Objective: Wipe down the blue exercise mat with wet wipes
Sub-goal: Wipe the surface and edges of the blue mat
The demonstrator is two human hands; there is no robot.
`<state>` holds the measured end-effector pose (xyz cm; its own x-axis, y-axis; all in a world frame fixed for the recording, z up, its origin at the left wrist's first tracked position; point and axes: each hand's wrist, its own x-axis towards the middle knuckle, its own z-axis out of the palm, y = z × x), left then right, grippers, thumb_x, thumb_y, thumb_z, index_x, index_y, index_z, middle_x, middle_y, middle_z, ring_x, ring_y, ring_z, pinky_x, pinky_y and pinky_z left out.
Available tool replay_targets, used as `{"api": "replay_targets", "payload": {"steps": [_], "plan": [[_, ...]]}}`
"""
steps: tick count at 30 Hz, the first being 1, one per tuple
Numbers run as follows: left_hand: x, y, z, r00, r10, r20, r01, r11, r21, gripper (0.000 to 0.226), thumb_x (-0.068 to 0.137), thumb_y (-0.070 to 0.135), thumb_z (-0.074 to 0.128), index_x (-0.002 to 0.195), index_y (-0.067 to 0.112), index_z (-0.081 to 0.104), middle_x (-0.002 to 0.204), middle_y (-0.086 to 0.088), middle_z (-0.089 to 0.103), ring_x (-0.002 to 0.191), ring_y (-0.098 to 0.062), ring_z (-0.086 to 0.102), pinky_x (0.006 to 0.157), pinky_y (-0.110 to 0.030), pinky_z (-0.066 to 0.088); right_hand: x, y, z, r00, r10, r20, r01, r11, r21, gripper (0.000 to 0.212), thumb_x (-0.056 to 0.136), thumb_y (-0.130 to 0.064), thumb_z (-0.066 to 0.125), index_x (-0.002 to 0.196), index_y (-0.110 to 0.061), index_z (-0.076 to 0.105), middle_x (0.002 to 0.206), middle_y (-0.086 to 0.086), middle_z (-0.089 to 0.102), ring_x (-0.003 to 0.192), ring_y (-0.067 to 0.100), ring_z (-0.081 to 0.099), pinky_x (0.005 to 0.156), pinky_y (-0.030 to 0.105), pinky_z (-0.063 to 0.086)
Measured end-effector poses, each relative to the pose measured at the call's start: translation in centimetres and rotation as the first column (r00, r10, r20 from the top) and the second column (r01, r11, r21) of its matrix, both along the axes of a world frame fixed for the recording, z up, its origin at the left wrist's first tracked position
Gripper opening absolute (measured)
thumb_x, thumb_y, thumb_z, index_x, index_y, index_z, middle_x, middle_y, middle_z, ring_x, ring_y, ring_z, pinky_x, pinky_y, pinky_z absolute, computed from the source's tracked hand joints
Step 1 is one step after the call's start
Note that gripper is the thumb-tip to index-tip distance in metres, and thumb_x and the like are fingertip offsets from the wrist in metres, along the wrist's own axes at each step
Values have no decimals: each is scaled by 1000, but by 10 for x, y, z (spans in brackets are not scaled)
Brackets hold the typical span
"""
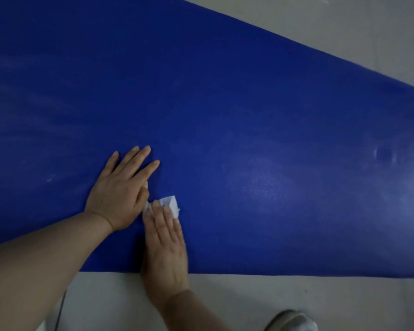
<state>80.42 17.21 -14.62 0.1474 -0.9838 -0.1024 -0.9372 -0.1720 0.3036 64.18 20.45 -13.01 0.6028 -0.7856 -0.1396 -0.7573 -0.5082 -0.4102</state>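
Flat on the blue exercise mat point(225, 103), the left hand point(120, 187) lies palm down with its fingers straight and slightly spread, holding nothing — it simply rests on the mat surface near the front edge. Just beside it, the right hand point(165, 242) reaches in over the mat's near edge, fingers extended and close together, pressing a crumpled white wet wipe point(170, 204) against the mat. The wipe is bunched under the fingertips, with a folded white corner sticking out beyond them; its left end sits right by the left thumb, though whether the two touch cannot be told.

The mat itself is spread out on a pale grey floor point(249, 299) and fills most of the view, its near edge running straight across the lower part and its far edge slanting down toward the right. Its surface looks finely textured — faint pale streaks and smears show across the left portion, and a soft sheen with a few lighter marks shows toward the right. At the bottom right, the toe of a light-coloured shoe point(292, 321) sits on the floor, apart from the mat.
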Motion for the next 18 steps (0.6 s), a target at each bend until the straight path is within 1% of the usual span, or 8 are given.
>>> {"api": "replay_targets", "payload": {"steps": [2, 3, 5, 7, 9, 11, 13, 18], "plan": [[0, 1, 0, 1000, 3, -9, -3, 1000, -1, 55, 91, 27, 23, 138, 11, 48, 152, -10, 31, 141, -26, 27, 115, -50, 16, -22, -15, -3, 996, -58, -62, 57, 998, -26, 56, 86, -11, 37, 141, -16, 41, 148, -1, 40, 139, 13, 28, 112, 37, 20], [0, 1, 0, 1000, 7, -12, -7, 1000, -3, 54, 92, 27, 23, 138, 11, 47, 153, -10, 31, 141, -26, 26, 116, -49, 15, -37, -23, -5, 987, -118, -106, 114, 992, -47, 57, 89, -7, 37, 144, -18, 32, 152, -4, 30, 141, 12, 20, 115, 37, 12], [0, 1, 0, 1000, 8, -16, -8, 1000, -10, 54, 93, 27, 23, 138, 12, 47, 153, -9, 31, 142, -25, 26, 116, -49, 15, -72, -40, -9, 948, -301, -107, 300, 954, -31, 58, 95, -1, 37, 146, -22, 17, 153, -11, 10, 144, 8, 5, 116, 25, -6], [-1, 1, 0, 1000, 6, -21, -6, 1000, -13, 54, 93, 27, 23, 138, 11, 47, 153, -9, 30, 142, -25, 25, 116, -50, 15, -99, -49, -10, 863, -502, -59, 502, 865, -24, 56, 98, -1, 34, 146, -22, 16, 154, -11, 11, 144, 4, 1, 115, 18, -10], [-1, 0, -1, 1000, 6, -21, -6, 1000, -11, 54, 93, 27, 23, 139, 11, 46, 153, -9, 30, 142, -25, 25, 116, -49, 14, -102, -46, -9, 807, -590, -27, 588, 807, -54, 55, 98, 0, 34, 147, -18, 17, 156, -6, 16, 146, 9, 4, 117, 21, -6], [-1, 0, -1, 1000, 3, -16, -3, 1000, -9, 54, 93, 27, 23, 139, 11, 46, 153, -9, 30, 142, -25, 25, 116, -49, 14, -82, -30, -10, 823, -568, -8, 566, 821, -79, 54, 92, 8, 39, 144, -7, 33, 152, 3, 29, 144, 24, 22, 118, 28, 2], [-1, 1, -1, 1000, 5, -12, -5, 1000, -8, 54, 92, 27, 23, 138, 11, 46, 153, -9, 30, 142, -25, 25, 116, -50, 15, -48, -5, -7, 883, -470, 3, 469, 880, -71, 52, 86, 6, 36, 136, -2, 48, 143, 10, 44, 135, 33, 37, 115, 32, 11], [0, 0, 0, 1000, 5, -17, -5, 1000, 1, 56, 90, 26, 23, 138, 10, 47, 152, -11, 31, 141, -27, 26, 115, -51, 16, 10, 32, -2, 989, -150, -9, 149, 988, -39, 58, 84, -16, 37, 142, -14, 42, 151, 1, 35, 142, 18, 27, 116, 37, 19]]}}
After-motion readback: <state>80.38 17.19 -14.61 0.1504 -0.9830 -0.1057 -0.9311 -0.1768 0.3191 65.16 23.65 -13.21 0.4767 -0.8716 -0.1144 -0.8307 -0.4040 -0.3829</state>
